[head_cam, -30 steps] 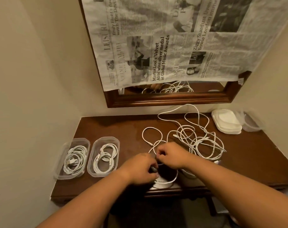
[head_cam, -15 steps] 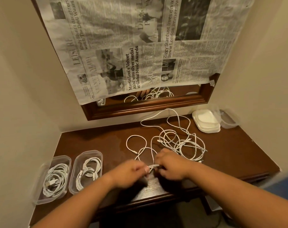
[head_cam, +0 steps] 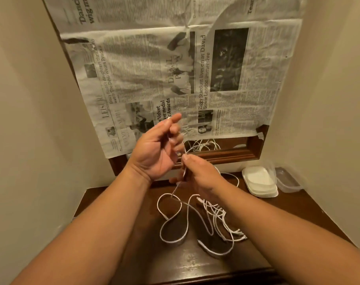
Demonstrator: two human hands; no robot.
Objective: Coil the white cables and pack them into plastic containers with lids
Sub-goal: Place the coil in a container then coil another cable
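White cable (head_cam: pixel 170 241) is up in both hands right now, held above the middle of the dark wooden table (head_cam: pixel 133 233). Left hand (head_cam: pixel 156 149) is raised with the palm facing back toward the camera, thumb and forefinger pinching the cable near its tip, the other fingers loosely curled next to it. Right hand (head_cam: pixel 197 173) sits just below and touching distance away, thumb and fingers pinched on the same cable lower down. From there it drops to the table and lies in a couple of loose loops near the front edge. Just right of those loops there's a tangle of more white cables (head_cam: pixel 218 217), ends pointing toward the right edge. Back right corner has a stack of white lids (head_cam: pixel 259 182) with a clear plastic container (head_cam: pixel 288 182) right beside it against the wall. Behind everything, newspaper (head_cam: pixel 175 68) hangs over a wood-framed mirror (head_cam: pixel 226 157); the uncovered strip reflects some cables.
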